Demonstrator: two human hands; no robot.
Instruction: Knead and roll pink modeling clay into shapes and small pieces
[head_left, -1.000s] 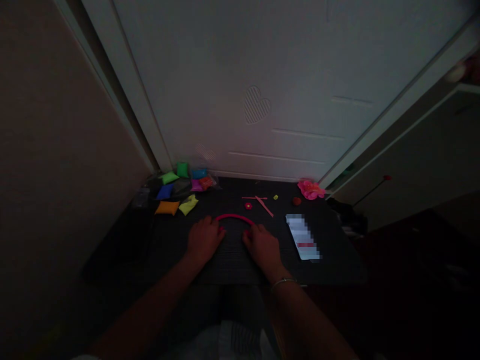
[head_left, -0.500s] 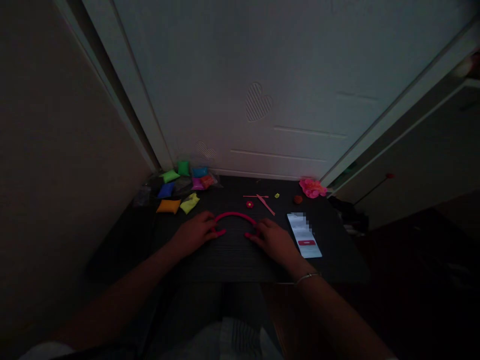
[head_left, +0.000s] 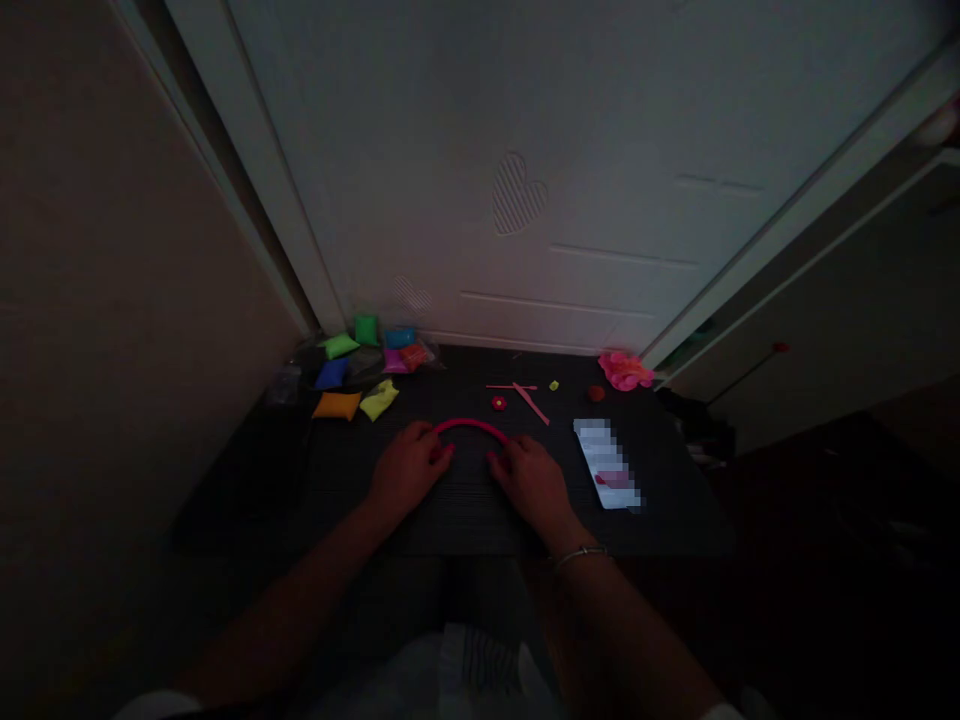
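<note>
We have a dim room here, a pale panel (head_left: 480, 110) with striped hearts rising straight behind a dark table (head_left: 450, 520). Along the middle of that table, towards the front edge, lies our pink strip (head_left: 471, 423), bowed into an arch with its crown towards the back. And we are on it with both hands at once, the left hand (head_left: 405, 468) at one side, the right hand (head_left: 538, 487) at the other; this looks like holding or adjusting the curve. Handling it well calls, we judge, for light, even pressure from both sides, so the arch doesn't kink.

Look at the pose: forearms reaching in from the front edge, wrists low, palms down, thumbs turned inward towards each other, a bracelet (head_left: 583, 553) on our right wrist. Fingers on both sides are bent and only slightly open over the strip; whether they pinch it or just press it down, we cannot tell.

Beyond the arch sit a small red flower (head_left: 499, 403) and a slim pink tool (head_left: 532, 404). Coloured packets (head_left: 337, 405) crowd the back left corner, a ruffled pink flower (head_left: 625, 371) takes the back right, and a lit phone (head_left: 604, 465) lies beside our right hand.
</note>
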